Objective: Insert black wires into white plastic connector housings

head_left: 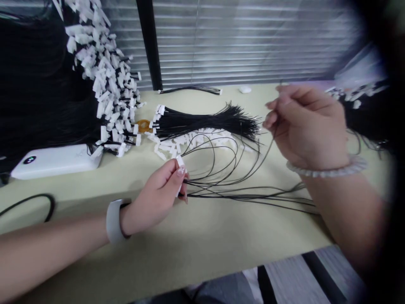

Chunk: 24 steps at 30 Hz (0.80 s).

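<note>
My left hand [163,190] pinches a white connector [179,162] between thumb and fingers, low over the table. Several thin black wires [221,196] run out of it to the right; some curl up in loops, others trail under my right forearm. My right hand [308,124] is raised at the right, its fingertips closed on one black wire [267,152] that bends down toward the connector. Beyond my hands lies a bundle of black wires [196,120] with white connectors at its left end. Loose white connector pieces [196,138] lie along its near side.
At the left, a large pile of black wires [47,84] ends in many white connectors [107,80]. A white power bank [60,161] sits before it, near a roll of amber tape [143,126]. Another wire pile [363,114] lies right. Window blinds [237,42] stand behind the table [202,240].
</note>
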Tool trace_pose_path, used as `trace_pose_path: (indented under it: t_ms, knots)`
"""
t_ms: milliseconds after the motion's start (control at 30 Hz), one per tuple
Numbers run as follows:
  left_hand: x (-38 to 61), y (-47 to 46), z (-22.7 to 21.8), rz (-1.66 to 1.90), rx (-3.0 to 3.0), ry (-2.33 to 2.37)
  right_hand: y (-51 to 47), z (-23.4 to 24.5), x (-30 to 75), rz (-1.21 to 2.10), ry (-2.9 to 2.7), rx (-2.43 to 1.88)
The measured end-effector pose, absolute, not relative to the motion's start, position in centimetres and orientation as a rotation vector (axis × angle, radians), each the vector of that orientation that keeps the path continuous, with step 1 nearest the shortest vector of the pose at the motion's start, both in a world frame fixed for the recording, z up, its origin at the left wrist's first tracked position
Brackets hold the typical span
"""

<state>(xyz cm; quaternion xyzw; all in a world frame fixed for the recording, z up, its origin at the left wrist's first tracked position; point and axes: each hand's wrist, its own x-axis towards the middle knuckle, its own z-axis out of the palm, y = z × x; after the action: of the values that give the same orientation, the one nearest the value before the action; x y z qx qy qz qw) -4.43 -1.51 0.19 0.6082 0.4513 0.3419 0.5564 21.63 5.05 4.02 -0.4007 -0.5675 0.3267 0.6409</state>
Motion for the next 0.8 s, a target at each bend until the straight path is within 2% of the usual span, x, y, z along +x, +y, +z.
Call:
trace_pose_path:
  t_ms: [100, 333, 800]
  knots:
    - [-4.4, -1.5, 0.4, 0.793, 1.447, 1.061, 3.3, 3.8, 19.0, 0.744, -1.498, -1.012]
    - [-4.5, -1.5, 0.3, 0.766, 1.530, 1.024, -0.1, 3.5, 15.1, 0.413, -2.072, -1.200]
    - [-4.3, -1.8, 0.9, 0.675, 1.722, 0.986, -0.2, 3.0, 14.5, 0.451, -2.180, -1.108]
